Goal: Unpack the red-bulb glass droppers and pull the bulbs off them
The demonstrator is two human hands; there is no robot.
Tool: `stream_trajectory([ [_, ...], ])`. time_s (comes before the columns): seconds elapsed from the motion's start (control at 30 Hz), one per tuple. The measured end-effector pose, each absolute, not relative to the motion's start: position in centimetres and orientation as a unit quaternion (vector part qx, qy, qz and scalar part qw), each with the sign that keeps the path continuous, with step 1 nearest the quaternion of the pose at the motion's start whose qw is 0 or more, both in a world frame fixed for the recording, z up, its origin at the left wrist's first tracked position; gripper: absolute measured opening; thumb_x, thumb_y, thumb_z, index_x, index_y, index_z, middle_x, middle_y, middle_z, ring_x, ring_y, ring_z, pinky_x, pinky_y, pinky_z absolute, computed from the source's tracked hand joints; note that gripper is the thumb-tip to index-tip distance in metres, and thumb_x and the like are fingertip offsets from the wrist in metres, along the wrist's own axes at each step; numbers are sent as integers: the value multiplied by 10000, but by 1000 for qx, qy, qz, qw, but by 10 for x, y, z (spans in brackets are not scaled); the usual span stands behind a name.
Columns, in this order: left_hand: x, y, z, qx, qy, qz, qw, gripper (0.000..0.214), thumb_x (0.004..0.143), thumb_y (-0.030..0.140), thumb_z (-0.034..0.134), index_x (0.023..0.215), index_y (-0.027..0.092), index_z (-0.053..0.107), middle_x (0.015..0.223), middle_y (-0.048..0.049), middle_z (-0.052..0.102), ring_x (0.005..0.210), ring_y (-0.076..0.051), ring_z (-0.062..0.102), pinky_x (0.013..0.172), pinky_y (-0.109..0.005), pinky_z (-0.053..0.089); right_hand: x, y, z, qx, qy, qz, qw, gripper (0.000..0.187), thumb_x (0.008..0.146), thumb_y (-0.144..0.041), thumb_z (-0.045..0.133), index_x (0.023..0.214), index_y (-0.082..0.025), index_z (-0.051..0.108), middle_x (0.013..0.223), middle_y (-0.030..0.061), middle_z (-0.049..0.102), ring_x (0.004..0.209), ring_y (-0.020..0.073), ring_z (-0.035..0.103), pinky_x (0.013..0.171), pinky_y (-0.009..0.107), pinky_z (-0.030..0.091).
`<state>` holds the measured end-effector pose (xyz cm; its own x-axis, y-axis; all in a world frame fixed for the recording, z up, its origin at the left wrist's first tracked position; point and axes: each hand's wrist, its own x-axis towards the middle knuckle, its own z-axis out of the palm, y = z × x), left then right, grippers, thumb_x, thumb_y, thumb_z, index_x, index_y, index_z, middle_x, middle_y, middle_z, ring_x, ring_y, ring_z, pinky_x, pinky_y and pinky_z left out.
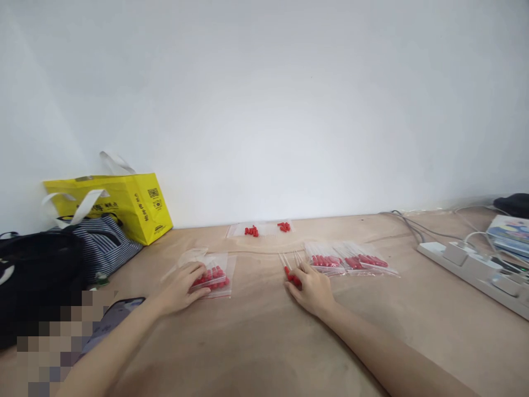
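My left hand (pixel 184 285) rests at the left edge of a clear zip bag (pixel 225 278), thumb and fingers closed on it. Inside the bag lie several red-handled pieces (pixel 215 271). Between the thumb and fingers of my right hand (pixel 312 286) are several red-handled sticks (pixel 288 271). Their thin pale shafts point away from me, like small screwdrivers; the palm hides part of them. Just right of that hand are two filled clear bags, a nearer one (pixel 326 261) and a farther-right one (pixel 366 261), each with several similar red-handled sticks.
By the wall lies another clear bag (pixel 268 230) with two red clusters. On the left are a yellow shopping bag (pixel 142 207), a striped bag (pixel 105 245), a black bag (pixel 39 281) and a phone (pixel 111 322). A white power strip (pixel 475 275) with cables and books (pixel 510 237) sit right.
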<state>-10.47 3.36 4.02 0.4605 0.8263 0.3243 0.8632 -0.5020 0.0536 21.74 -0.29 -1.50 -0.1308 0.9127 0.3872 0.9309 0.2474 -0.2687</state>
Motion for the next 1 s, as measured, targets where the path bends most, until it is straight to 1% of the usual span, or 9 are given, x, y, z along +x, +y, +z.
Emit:
stream_trajectory([
  [0.1,-104,36,33,-884,-453,-80,83,250,805,369,382,846,238,591,912,-51,601,867,-207,536,784,-326,400,221,-8,-14,-619,-749,-7,237,179,758,-365,503,840,-230,587,836,24,590,811,162,538,573,222,317],
  [0.2,-101,42,31,-893,-430,-71,109,263,797,221,357,908,249,594,949,-62,604,940,-217,517,859,-351,356,221,-10,-13,-630,-740,8,235,194,729,-378,531,843,-228,578,801,15,605,794,170,540,560,226,302],
  [0.27,-93,46,34,-888,-432,-84,135,282,789,177,353,930,242,589,974,-69,596,978,-224,497,891,-365,329,219,-10,-14,-635,-735,10,236,167,744,-347,515,839,-223,573,795,15,614,790,171,542,549,228,293],
  [0.43,-46,43,52,-854,-478,-124,165,250,796,177,355,888,212,585,926,-91,576,923,-237,493,836,-377,350,218,-6,-18,-627,-736,21,255,114,769,-248,483,838,-229,572,793,10,621,788,159,549,562,223,299],
  [0.57,5,32,60,-857,-469,-139,165,279,839,259,320,837,177,587,862,-93,565,871,-232,490,797,-371,354,226,-3,-20,-619,-720,29,312,107,766,-272,478,805,-218,562,739,-2,602,698,136,544,571,221,308],
  [0.67,36,24,57,-876,-456,-118,101,310,846,267,311,727,173,581,738,-61,576,742,-196,508,712,-319,357,234,0,-19,-637,-691,6,341,129,765,-285,462,819,-210,552,770,13,601,710,149,540,573,232,313],
  [0.8,56,19,41,-882,-462,-79,-50,303,810,287,361,575,177,518,542,13,508,521,-127,451,547,-246,305,243,3,-17,-656,-683,-24,319,245,692,-151,470,917,-208,551,900,27,594,815,161,536,596,240,325],
  [0.9,55,18,27,-863,-481,-101,-120,280,787,317,385,565,180,487,504,36,467,494,-116,433,500,-230,267,247,4,-15,-679,-676,-45,282,316,688,-131,457,979,-206,552,952,43,582,844,172,535,589,249,327],
  [1.0,49,18,18,-839,-495,-128,-185,299,794,351,364,573,183,476,489,36,478,507,-123,459,504,-225,282,250,6,-15,-705,-664,-66,242,260,732,-172,436,943,-218,580,934,49,583,824,188,540,555,259,313],
])
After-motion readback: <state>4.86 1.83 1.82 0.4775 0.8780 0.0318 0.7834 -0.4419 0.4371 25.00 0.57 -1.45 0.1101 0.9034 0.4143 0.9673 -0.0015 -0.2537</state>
